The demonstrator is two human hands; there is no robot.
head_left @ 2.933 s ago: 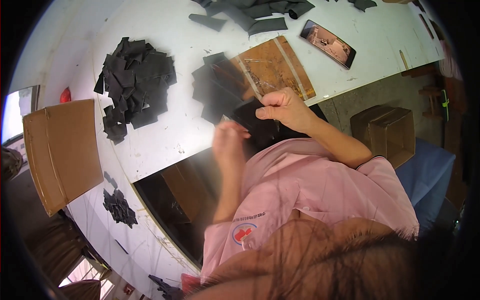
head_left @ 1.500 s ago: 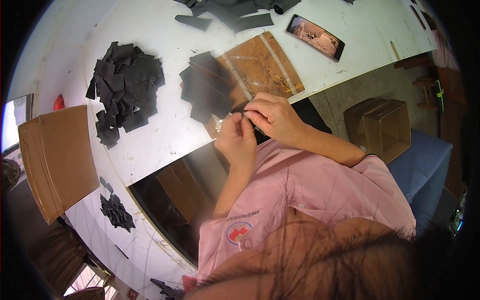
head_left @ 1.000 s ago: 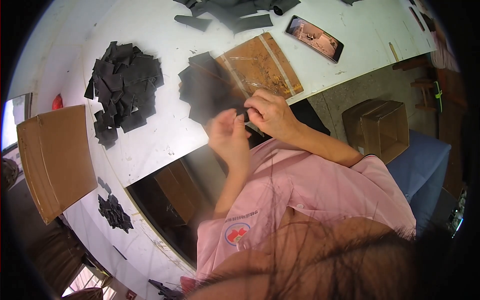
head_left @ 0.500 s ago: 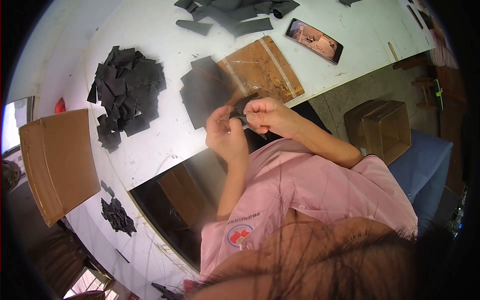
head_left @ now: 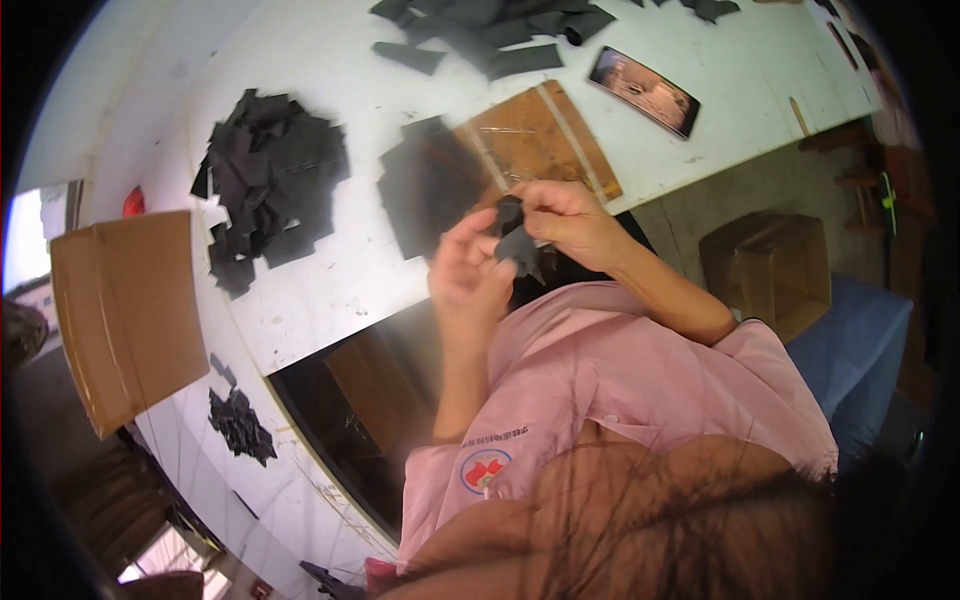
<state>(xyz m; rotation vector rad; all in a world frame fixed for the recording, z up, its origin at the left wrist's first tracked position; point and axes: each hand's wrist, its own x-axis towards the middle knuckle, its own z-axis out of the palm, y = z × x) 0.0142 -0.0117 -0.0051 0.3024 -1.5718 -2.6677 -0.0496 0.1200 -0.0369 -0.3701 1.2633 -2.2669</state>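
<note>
A small black fabric piece [head_left: 518,240] sits pinched between both hands, raised above the near edge of the white desk [head_left: 330,60]. The right hand [head_left: 565,220] grips its upper part at about 1 o'clock; the left hand [head_left: 470,275], fingers half curled, touches it from 8 o'clock. A flat black stack [head_left: 425,185] lies at 10 o'clock of the hands, beside a brown board [head_left: 545,135].
</note>
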